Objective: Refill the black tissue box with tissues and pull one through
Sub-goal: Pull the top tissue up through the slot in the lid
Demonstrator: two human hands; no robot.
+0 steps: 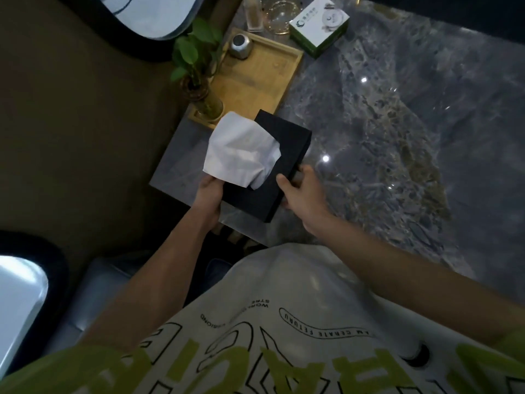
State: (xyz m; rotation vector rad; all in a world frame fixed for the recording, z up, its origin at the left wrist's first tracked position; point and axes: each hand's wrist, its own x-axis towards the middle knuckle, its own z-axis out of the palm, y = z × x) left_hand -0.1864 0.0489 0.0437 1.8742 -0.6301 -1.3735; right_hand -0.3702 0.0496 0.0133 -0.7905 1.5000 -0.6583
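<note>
The black tissue box lies at the near left corner of the marble table. A white tissue sticks out of its top and fans toward the left. My left hand holds the box's left near side, fingers at the lower edge of the tissue. My right hand grips the box's right near side, thumb on the lid and fingers curled round the edge.
A wooden tray behind the box carries a small metal jar and a plant in a glass vase. Farther back stand a white and green tissue carton and glassware. Brown floor lies left of the table.
</note>
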